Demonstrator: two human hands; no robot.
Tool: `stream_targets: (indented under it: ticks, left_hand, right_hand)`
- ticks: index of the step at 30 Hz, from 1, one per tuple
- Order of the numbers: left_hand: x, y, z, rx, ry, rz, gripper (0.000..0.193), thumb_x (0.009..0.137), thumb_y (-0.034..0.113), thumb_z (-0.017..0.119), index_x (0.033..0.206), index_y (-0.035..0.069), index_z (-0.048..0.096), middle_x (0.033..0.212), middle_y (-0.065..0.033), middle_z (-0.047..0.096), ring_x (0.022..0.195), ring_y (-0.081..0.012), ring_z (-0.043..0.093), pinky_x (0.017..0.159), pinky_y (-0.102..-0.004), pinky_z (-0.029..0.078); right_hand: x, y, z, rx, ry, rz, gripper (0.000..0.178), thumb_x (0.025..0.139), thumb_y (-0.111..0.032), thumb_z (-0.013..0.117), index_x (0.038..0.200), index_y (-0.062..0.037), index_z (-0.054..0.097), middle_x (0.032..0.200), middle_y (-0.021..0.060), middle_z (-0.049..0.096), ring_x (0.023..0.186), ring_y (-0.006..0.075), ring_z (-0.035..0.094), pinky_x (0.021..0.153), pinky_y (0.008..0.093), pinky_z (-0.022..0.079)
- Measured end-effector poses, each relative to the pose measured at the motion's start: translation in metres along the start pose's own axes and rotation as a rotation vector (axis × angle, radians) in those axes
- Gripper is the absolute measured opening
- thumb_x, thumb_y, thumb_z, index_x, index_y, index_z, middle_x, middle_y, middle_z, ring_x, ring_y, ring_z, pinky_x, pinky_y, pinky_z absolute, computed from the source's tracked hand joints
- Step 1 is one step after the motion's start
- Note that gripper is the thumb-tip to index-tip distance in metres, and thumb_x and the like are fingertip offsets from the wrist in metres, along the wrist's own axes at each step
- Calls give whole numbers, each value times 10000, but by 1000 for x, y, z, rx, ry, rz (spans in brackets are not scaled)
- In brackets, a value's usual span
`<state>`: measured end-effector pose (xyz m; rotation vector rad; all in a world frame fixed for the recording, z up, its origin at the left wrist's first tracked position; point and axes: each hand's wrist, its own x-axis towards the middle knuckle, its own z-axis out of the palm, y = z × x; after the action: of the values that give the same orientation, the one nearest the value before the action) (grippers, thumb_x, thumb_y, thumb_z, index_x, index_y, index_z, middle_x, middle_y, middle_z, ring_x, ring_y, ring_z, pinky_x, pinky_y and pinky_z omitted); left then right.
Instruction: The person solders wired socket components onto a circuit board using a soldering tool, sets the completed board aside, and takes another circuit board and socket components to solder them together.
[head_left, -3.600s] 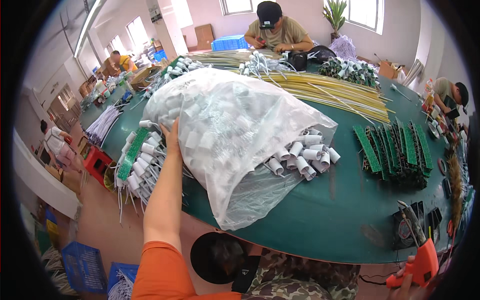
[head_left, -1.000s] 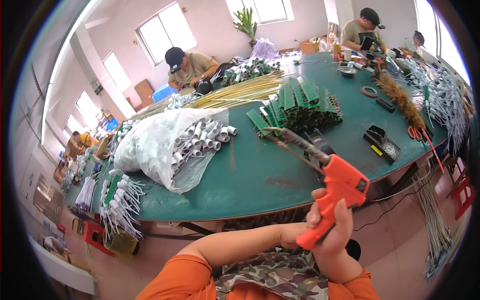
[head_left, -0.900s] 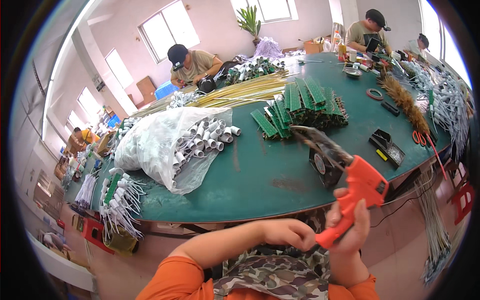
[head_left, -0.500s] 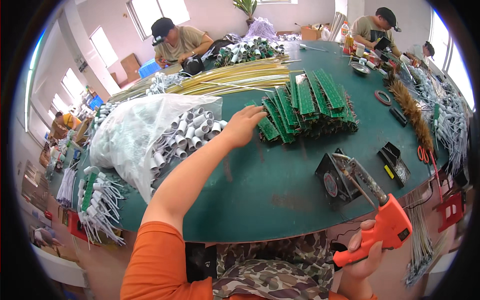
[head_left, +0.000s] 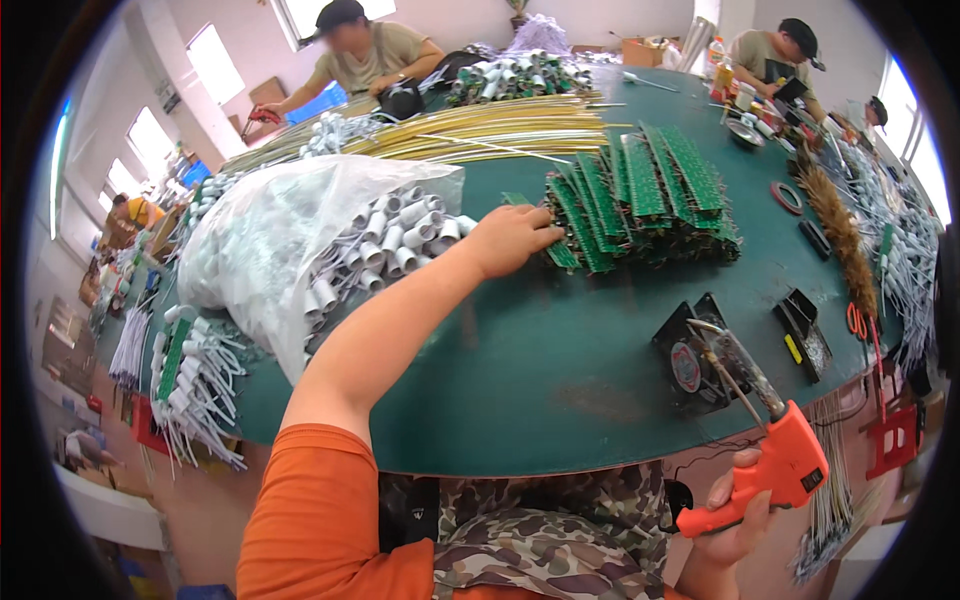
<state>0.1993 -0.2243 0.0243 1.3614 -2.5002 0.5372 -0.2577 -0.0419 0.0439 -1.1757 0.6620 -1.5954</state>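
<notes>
My left hand (head_left: pixel 515 240) reaches across the table to the left end of a stack of green circuit boards (head_left: pixel 645 190). Its fingers are bent over the outermost circuit board (head_left: pixel 514 198), whose ends show on either side of the hand; the thumb's grip is mostly hidden. Low on the right, my right hand (head_left: pixel 735 515) is wrapped round the handle of a red-orange soldering gun (head_left: pixel 785 465). The gun's metal barrel and thin feed tube point up and left, in front of a small black fan (head_left: pixel 688 365) on the table.
White tubular sockets (head_left: pixel 400 235) spill from a clear plastic bag (head_left: pixel 250 250) at left. Long yellowish rods (head_left: pixel 480 135) lie behind. To the right are a black tray (head_left: pixel 800 335), a tape roll (head_left: pixel 787 198), scissors (head_left: pixel 857 321) and bundled white wires (head_left: pixel 910 260). Co-workers sit across the table.
My left hand's fingers have bent further round the outermost board. The view has shifted slightly. The co-worker at back left has stretched an arm out to the left. My right hand still holds the soldering gun.
</notes>
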Motion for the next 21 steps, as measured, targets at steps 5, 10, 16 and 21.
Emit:
stream_targets:
  ticks: [5,10,16,21]
  left_hand:
    - [-29,84,-44,-156,273,0,331,839,56,633,1164,32,690,1064,-132,648,1023,-335,658,870,-420,570]
    - [-78,183,-57,-258,142,47,316,865,108,640,1159,-5,670,1166,-165,651,1177,-365,649,968,-453,563]
    - [-76,107,-103,-199,155,-199,250,805,62,658,1046,26,716,1187,-162,685,1137,-365,654,951,-465,556]
    - [-106,-57,-98,28,-84,-862,485,965,435,673,1223,27,722,1249,-202,688,1201,-386,642,999,-449,530]
  right_hand:
    - [-6,7,-16,-23,21,-19,504,1061,-358,535,1324,66,468,1194,179,623,653,97,577,538,202,470]
    - [-7,13,-12,34,-33,23,472,1069,-329,529,1321,66,472,1198,184,623,656,98,573,540,205,472]
    - [-6,18,-9,19,-72,-15,454,1075,-315,522,1306,73,481,1192,197,624,642,101,575,535,209,478]
    - [-4,22,-1,5,-107,41,450,1070,-319,524,1278,80,502,1182,199,618,634,102,581,502,217,472]
